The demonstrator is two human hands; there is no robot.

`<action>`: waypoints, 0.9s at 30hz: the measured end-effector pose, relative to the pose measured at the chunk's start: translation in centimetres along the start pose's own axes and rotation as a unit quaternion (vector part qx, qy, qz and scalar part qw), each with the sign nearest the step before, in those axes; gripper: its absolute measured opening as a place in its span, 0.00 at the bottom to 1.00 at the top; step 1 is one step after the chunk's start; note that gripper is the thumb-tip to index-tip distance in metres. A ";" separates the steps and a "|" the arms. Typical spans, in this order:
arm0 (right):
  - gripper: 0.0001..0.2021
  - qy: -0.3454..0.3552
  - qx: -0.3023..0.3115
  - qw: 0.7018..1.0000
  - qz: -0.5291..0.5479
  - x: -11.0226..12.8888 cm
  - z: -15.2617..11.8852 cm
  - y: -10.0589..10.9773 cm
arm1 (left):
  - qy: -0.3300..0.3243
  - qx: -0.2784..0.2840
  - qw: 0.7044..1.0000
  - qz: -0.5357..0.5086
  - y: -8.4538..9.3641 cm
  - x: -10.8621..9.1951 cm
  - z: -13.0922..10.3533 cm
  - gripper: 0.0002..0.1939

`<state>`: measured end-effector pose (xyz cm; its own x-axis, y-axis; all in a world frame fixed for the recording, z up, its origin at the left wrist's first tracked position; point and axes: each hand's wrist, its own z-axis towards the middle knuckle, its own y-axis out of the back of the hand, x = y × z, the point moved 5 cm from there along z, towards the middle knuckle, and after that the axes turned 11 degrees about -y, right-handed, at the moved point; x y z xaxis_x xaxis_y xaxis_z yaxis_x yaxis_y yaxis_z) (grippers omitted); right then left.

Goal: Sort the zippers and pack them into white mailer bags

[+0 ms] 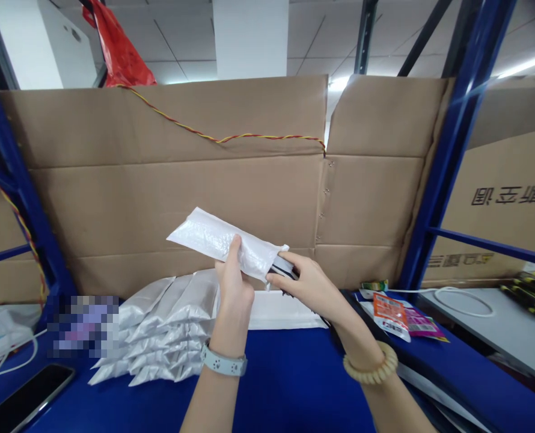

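Note:
A white bubble-lined pouch (213, 237) is held up at the centre, tilted, its open end toward the right. My left hand (235, 282) grips its lower side, thumb over the front. In my right hand (310, 285), fingers closed, is a dark and silver flat item (284, 266), partly inside the pouch's mouth; the rest of it is hidden. Below and to the left, filled white pouches (168, 328) lie in a stack on the blue table (267, 379). Behind my hands a flat white packet (283, 310) rests against the cardboard.
A phone (28, 397) lies at the front left. Orange and purple snack packets (391, 316) sit at the right, near a blue post (448, 156). Cardboard (181, 198) walls the back, with a twisted wire (222, 140) across it. A red bag (121, 51) hangs upper left.

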<state>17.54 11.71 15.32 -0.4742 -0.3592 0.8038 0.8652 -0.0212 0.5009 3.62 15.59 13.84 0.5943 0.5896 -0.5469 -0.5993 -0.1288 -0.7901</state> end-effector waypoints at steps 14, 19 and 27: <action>0.09 0.131 -0.123 0.982 0.058 2.0 -1.0 0.8 | -0.065 -0.096 0.993 -0.018 1.6 -2.0 1.4 0.15; 0.09 0.161 -0.220 0.961 0.053 2.5 -1.8 0.5 | -0.042 -0.031 0.999 -0.014 -0.1 -0.6 -0.3 0.18; 0.07 0.179 -0.358 0.914 -0.070 2.8 -2.5 1.1 | 0.010 0.012 0.998 -0.065 -2.2 0.7 -3.6 0.13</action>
<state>17.59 8.33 17.38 -0.6152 -0.5864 0.5270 0.7464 -0.6484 0.1498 7.29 13.39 14.17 0.6792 0.5833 -0.4455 -0.5288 -0.0320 -0.8481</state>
